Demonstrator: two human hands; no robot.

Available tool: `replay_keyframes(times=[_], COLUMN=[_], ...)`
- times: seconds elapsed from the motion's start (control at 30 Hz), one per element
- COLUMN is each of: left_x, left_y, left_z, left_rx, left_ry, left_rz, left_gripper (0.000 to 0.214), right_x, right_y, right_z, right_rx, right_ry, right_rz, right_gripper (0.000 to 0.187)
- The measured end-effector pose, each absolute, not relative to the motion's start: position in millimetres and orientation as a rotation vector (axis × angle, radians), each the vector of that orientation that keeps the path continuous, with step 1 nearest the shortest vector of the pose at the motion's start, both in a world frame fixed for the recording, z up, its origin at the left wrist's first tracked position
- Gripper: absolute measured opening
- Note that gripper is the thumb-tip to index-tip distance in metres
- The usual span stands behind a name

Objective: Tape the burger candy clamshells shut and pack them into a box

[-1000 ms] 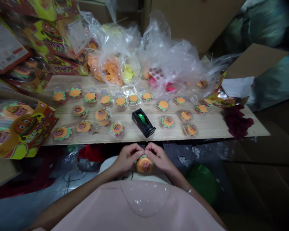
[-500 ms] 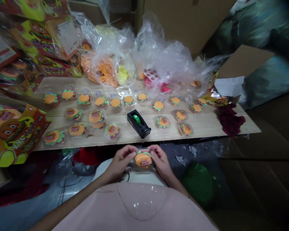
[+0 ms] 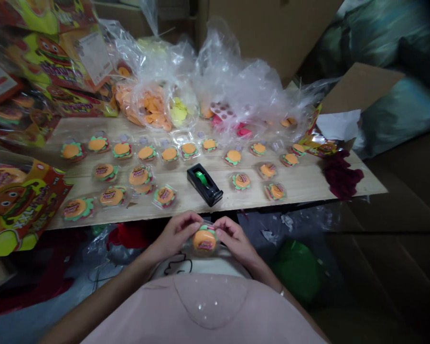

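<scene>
Between my two hands is a toy burger [image 3: 204,239] in a clear plastic case, held over my lap just off the table's front edge. My left hand [image 3: 178,232] pinches the case's upper left side with thumb and fingers. On the upper right side, my right hand [image 3: 234,237] grips it the same way. The burger has an orange bun with a printed label and a green frill. Straight ahead on the wooden table [image 3: 172,203] stands a black tape dispenser [image 3: 205,185] with a green roll.
Several cased burgers [image 3: 141,176] stand in rows on the table. Clear bags of orange, yellow and pink pieces [image 3: 152,107] line its back. Printed burger boxes [image 3: 17,205] are stacked at left. A dark red cloth [image 3: 342,176] and an open carton [image 3: 358,91] are at right.
Both hands and the cased burger have shifted slightly left in view. My right fingers have moved a little along the case's top edge. The table things stay in place.
</scene>
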State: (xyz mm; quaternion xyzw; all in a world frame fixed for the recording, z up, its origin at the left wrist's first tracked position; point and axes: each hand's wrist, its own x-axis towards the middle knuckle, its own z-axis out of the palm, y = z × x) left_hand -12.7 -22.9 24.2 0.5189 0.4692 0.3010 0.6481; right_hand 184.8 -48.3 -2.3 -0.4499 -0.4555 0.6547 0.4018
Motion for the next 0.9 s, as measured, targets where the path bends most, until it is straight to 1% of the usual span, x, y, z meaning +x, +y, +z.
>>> replay_keyframes(times=[0.13,0.33,0.5,0.67,0.77,0.9], left_x=[-23,-21,-18,-15,-12,-7], left_y=[-20,-39,-43,-41,-42,-45], left_z=[25,19,17,15,16,14], left_rx=[1.196,1.284,1.179,1.026,0.986,1.013], left_ry=[1.033,1.109,1.128,1.087,1.087,1.124], left_rz=[0.599,0.629,0.676,0.617,0.584,0.617], left_gripper=[0.023,0.025,0.025,0.024,0.023,0.021], right_x=[182,178,176,185,190,190], right_y=[-47,-50,-49,-54,-59,-60], right_z=[3,-2,-7,-13,-12,-10], right_rx=[-1.117,-1.179,-1.164,-1.07,-1.023,-1.06], right_ry=[-1.254,-1.244,-1.143,-1.003,-0.997,-0.984], right_rz=[1.728,1.703,1.747,1.884,1.96,1.87], right_gripper=[0.021,0.025,0.025,0.021,0.025,0.024])
